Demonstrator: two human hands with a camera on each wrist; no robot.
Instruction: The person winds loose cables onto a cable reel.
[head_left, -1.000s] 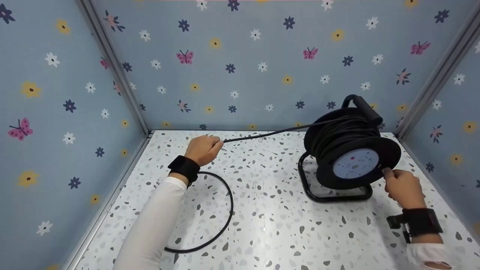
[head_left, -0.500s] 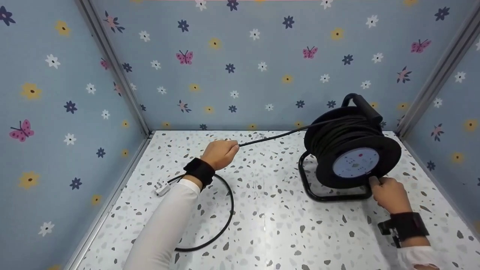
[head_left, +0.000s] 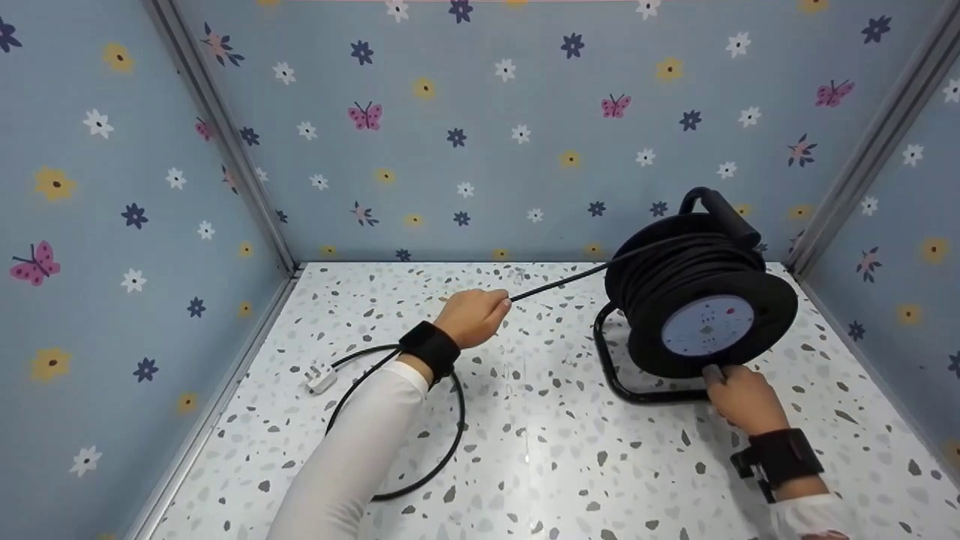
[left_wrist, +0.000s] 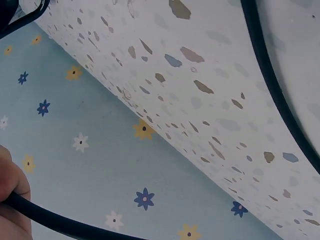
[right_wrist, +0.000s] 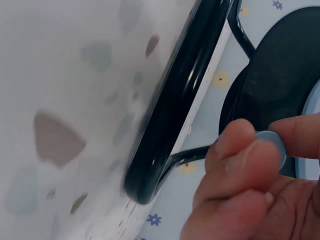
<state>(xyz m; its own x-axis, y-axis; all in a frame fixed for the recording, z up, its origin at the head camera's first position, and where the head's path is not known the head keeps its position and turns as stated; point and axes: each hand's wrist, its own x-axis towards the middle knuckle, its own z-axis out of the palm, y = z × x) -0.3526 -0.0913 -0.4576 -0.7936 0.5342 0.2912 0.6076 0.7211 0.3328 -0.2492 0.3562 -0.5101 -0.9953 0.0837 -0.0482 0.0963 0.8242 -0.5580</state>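
Observation:
A black cable reel (head_left: 776, 307) stands at the right in the head view, black cable (head_left: 559, 283) wound on its drum. My left hand (head_left: 472, 319) grips the cable, which slopes up from it to the drum. The left wrist view shows the cable (left_wrist: 75, 229) leaving the fingers at lower left. At the reel's lower front rim, my right hand (head_left: 750, 401) pinches a small round knob (right_wrist: 278, 145) between thumb and fingers. Past the left wrist, the cable's loose end lies looped on the table, ending in a pale plug (head_left: 320, 379), partly see-through.
A black tube stand (head_left: 630, 394) carries the reel on the speckled white table (head_left: 540, 465). The reel's carrying handle (head_left: 729, 217) rises near the back wall (head_left: 525, 172). Flower-patterned walls enclose the table at left, back and right.
My right hand has swung left and down with the knob, and the reel's face has turned clockwise. The left hand has moved right and nearer the reel with the cable, uncovering the plug.

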